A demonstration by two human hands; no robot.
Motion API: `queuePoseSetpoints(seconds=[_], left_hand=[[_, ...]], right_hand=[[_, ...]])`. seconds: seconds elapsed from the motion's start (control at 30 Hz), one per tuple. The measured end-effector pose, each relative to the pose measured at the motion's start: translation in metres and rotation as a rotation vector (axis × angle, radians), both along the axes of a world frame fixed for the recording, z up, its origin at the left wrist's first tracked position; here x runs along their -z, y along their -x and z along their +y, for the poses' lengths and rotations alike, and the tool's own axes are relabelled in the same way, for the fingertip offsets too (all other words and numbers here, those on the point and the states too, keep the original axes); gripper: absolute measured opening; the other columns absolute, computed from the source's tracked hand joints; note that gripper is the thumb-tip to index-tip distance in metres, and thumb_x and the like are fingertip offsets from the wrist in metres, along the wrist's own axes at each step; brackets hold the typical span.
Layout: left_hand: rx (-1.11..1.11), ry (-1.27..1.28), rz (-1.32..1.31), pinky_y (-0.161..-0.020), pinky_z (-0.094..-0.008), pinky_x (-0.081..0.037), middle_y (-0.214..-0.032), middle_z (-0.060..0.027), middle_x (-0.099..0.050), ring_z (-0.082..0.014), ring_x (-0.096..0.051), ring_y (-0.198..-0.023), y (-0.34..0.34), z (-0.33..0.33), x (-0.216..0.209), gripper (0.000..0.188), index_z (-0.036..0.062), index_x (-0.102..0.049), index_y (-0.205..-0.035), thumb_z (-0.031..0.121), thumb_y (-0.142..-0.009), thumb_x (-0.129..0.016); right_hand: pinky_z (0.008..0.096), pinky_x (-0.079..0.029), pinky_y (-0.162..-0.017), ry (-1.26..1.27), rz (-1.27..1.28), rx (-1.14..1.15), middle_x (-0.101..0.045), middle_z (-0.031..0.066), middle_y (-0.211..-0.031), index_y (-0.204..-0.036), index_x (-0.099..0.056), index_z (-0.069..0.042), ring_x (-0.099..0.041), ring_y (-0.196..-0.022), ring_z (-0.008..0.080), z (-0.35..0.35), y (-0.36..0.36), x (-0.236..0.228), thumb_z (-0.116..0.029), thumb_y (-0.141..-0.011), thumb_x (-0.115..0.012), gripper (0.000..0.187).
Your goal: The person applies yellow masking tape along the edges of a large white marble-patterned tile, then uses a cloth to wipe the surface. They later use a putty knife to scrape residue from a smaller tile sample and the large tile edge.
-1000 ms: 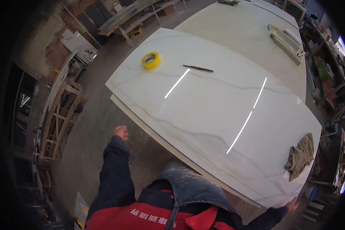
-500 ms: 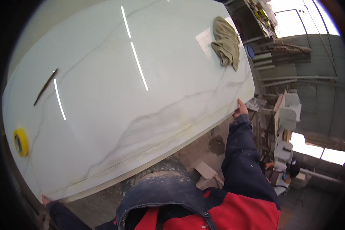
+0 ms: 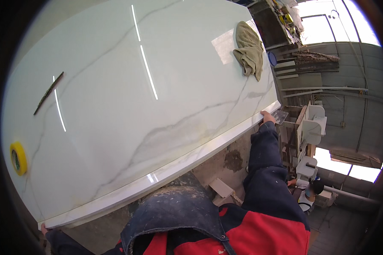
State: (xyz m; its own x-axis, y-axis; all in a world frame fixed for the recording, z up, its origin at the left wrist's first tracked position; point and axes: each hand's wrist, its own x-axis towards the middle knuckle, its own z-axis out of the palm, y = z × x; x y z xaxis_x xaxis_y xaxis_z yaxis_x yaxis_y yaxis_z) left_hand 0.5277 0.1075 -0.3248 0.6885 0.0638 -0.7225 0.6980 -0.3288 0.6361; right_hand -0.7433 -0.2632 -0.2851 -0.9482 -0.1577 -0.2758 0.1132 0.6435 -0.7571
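Note:
A large white slab with grey marble veins (image 3: 115,85) spreads out before me, glossy and reflecting light tubes. Along its near edge runs a long narrow white strip (image 3: 191,157), set at an angle to the slab's face. My right hand (image 3: 267,117) grips the strip's right end, thumb on top and the other fingers hidden beneath. At the far left end, my left hand (image 3: 44,230) holds the strip's other end; only a small part of that hand shows.
On the slab lie an olive cloth (image 3: 250,51), a thin dark stick (image 3: 49,93) and a yellow tape roll (image 3: 18,158). Cut boards (image 3: 222,188) lie on the floor near my legs. Racks stand at right, and another person (image 3: 307,196) is beyond them.
The near strip has tilted relative to the slab and now shows a brighter white face with reflections. Both hands remain at its ends. The whole view has shifted slightly.

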Motion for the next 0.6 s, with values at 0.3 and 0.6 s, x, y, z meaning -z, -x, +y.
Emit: queuePoseSetpoints(seconds=[0.3,0.6], left_hand=[[0.067,-0.269,-0.154,-0.086,-0.0459,-0.051,-0.124,-0.0114,-0.063,-0.0304,-0.06,-0.107,-0.013,-0.049,-0.004,0.067,0.0051,-0.057,-0.133,0.043,-0.08,-0.075],[0.343,-0.596,-0.15,-0.086,-0.0447,-0.051,-0.122,-0.0122,-0.063,-0.0289,-0.061,-0.104,-0.02,-0.075,0.003,0.073,0.0056,-0.061,-0.128,0.055,-0.076,-0.075]], right_hand=[[0.0397,-0.054,-0.059,-0.163,0.028,-0.156,-0.069,0.0189,-0.096,-0.102,-0.068,0.011,-0.067,-0.074,0.0258,-0.024,-0.002,-0.003,-0.031,-0.069,-0.087,0.056],[0.0386,-0.047,-0.05,-0.364,0.378,-0.188,-0.066,0.0137,-0.075,-0.094,-0.066,0.009,-0.059,-0.055,0.022,-0.029,0.025,0.038,-0.038,-0.067,-0.09,0.059]])
